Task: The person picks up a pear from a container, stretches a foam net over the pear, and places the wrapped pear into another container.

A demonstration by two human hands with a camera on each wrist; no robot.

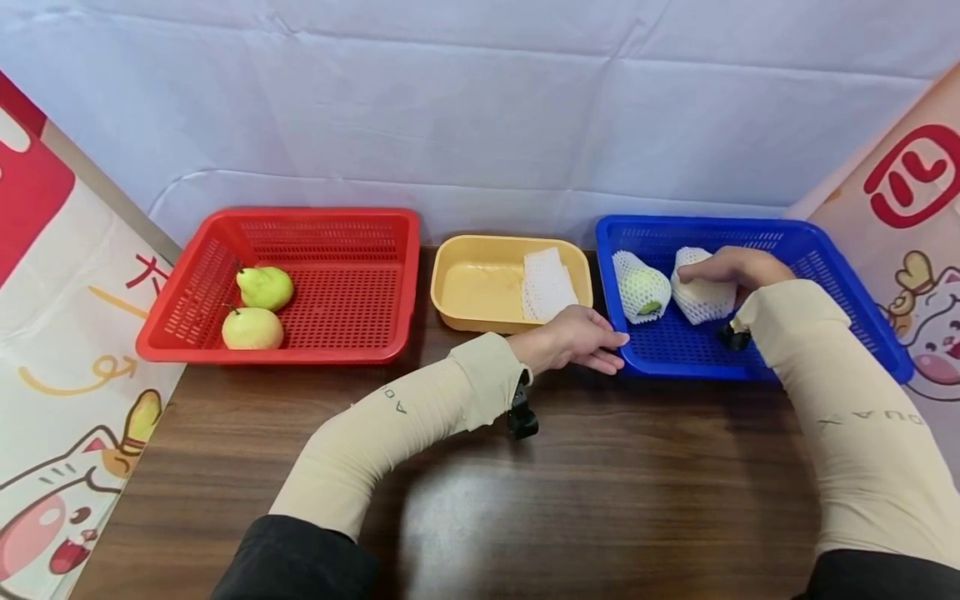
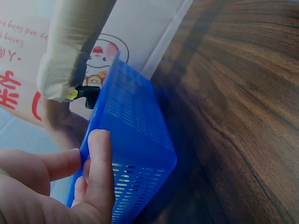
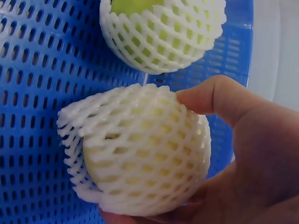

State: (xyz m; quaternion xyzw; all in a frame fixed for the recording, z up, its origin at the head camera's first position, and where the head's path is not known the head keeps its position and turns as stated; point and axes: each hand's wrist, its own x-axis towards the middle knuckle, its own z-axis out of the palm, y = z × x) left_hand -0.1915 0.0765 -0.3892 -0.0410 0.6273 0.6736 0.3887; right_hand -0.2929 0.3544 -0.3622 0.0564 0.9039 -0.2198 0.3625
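At the right stands a blue plastic basket [image 1: 678,365] with two fruits in white foam nets. My right hand [image 1: 738,268] grips the right-hand one, a pale yellow fruit in a foam net [image 3: 149,154], thumb on one side and fingers around the other; part of the fingers is hidden behind it. Beside it lies a green fruit in a foam net [image 1: 641,292], untouched. My left hand [image 1: 573,337] pinches the basket's near left rim between thumb and fingers, as the left wrist view shows.
A yellow tub [image 1: 480,318] holding a white foam net [image 1: 546,283] stands left of the blue basket. Farther left, a red basket [image 1: 337,355] contains a green pear [image 1: 266,288] and a round pale yellow fruit [image 1: 252,330]. Printed panels flank the wooden table [image 1: 600,500].
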